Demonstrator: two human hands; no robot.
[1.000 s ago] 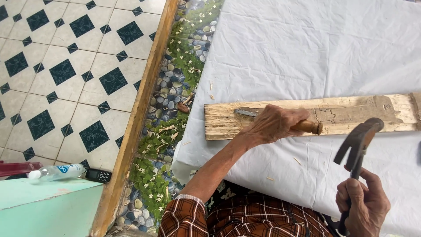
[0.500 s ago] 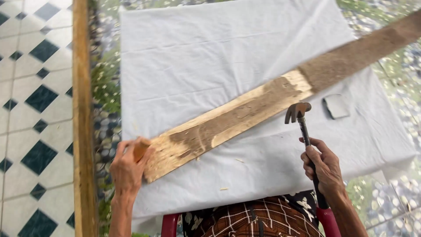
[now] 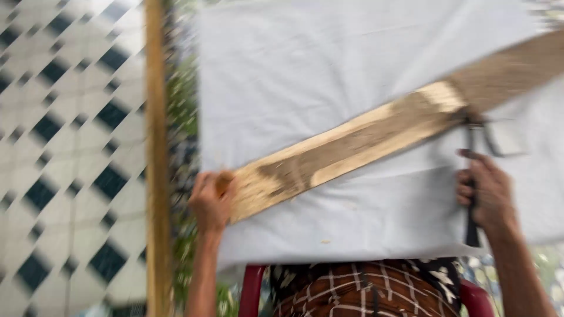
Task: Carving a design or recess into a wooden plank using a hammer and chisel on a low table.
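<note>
Bare forearms, brown checked garment with white lines

You are working in what looks like the porch or yard edge of a home, not a fitted workshop. Your desk (image 3: 329,64) is covered with a plain white cloth, and a rough, weathered wooden plank (image 3: 364,141) lies slantwise across it. Left of the desk runs a strip of pebbles and small green plants (image 3: 181,117), edged by a long wooden beam (image 3: 154,147). Beyond that beam, further left of the desk, lies household floor tiling, white with dark diamonds (image 3: 64,147). At the desk's near edge shows a red plastic chair (image 3: 251,287).
</note>
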